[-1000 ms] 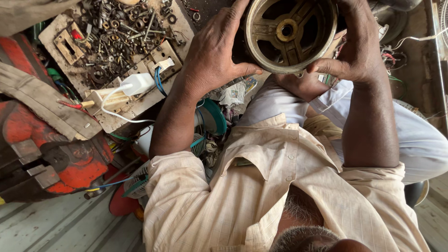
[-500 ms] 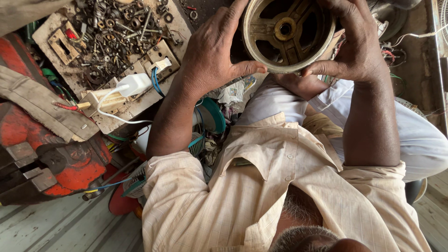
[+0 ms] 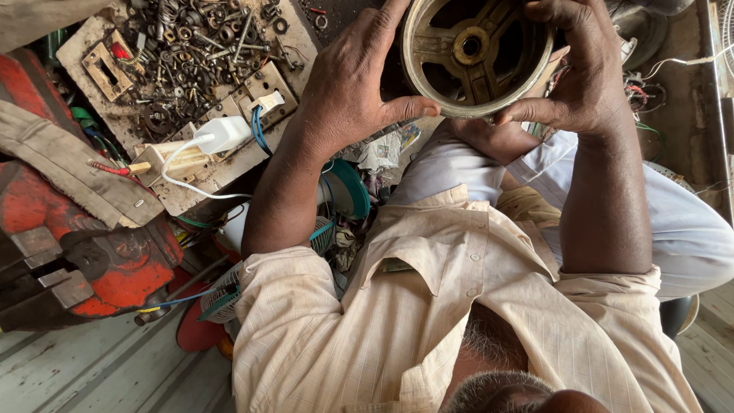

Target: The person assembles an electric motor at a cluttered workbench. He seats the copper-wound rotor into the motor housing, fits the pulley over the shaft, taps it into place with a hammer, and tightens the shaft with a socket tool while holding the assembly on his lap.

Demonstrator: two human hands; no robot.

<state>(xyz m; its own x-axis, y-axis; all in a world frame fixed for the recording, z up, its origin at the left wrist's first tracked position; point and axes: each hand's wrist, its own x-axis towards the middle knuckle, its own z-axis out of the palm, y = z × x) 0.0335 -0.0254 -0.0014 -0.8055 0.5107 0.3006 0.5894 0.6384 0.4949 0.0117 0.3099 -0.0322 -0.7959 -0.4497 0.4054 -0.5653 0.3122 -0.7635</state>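
Head view: left hand (image 3: pixel 352 92) and right hand (image 3: pixel 585 73) clasp the round housing (image 3: pixel 475 53) (open face toward the camera), fingers spread around its rim to steady it.

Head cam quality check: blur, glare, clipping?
Head view: daylight is soft and even, no hard glare; both hands and the round metal housing are sharp; the housing is cropped at the top edge; the charger looks near overexposed.

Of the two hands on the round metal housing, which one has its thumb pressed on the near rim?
The left hand: its thumb lies flat along the near rim of the round metal housing, while the right hand wraps its far side.
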